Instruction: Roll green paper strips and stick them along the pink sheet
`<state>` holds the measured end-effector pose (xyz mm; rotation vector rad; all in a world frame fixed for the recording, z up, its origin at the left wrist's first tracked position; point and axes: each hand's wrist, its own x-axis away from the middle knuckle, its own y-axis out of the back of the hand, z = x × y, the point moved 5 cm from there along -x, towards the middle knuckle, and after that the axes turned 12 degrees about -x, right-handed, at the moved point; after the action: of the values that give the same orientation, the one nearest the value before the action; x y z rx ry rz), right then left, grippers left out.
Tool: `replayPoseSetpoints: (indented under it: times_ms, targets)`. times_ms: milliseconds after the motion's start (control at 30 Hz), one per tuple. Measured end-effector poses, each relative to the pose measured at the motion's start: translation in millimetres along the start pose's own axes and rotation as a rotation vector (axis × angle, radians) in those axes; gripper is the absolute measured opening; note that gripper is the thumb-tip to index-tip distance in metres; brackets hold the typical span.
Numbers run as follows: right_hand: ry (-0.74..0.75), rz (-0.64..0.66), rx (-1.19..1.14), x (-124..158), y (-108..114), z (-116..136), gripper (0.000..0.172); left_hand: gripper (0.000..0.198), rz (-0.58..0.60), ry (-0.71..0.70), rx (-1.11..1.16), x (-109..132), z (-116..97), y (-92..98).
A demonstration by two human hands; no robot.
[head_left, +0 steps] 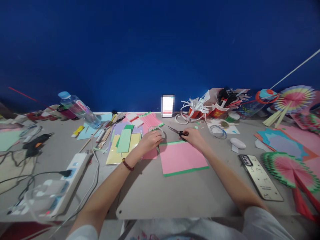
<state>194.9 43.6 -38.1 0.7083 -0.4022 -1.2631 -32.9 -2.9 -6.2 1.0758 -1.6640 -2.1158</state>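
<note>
**Head view: both grips meet at the far edge of a pink sheet**

Head view looks down on a grey counter [160, 196] set against a blue wall. The left grip [150, 141], with a bead bracelet on its wrist, is curled shut around a tape ring [157, 129] just past the far left corner of a pink sheet [181, 157] with green borders. The right grip [193, 137] is closed over the black handles of the scissors [178, 132], whose blades stand apart and point left and away. The scissors lie at the sheet's far edge, near the tape ring.

Left of the sheet, a stack of yellow and green paper [123, 143] sits close beside the left wrist. Further left are a power strip [67, 180] with trailing cables, a glue gun [35, 141] and a water bottle [80, 110] lying tilted. On the right lie a phone [260, 176], face down, a small white oval object [237, 143] and a folded paper fan [287, 166]. At the back, red cups [217, 111] are stuffed with pens and white strips, and another fan [295, 96] is spread open.

The bottle has a red label with white writing, too blurred to read in full. The print on the cups cannot be read either.

Bare counter runs from the sheet's near edge to the counter's front edge, between the two forearms. Both sides and the back are crowded.
</note>
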Motion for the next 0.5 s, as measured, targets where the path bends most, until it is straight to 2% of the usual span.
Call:
replayPoseSetpoints:
  times_ms: [133,233,500]
  targets:
    - [-0.045,-0.047,-0.016,1,1,-2,0.026,0.026,-0.013,-0.023,-0.034,1,1,-1.5]
    - [-0.095,-0.077,-0.034,2,2,-3,0.029,0.023,-0.02,0.012,-0.088,3,7,-4.2]
    - [-0.109,-0.082,-0.02,2,2,-2,0.026,0.02,-0.08,0.123,-0.133,10,23,-10.0]
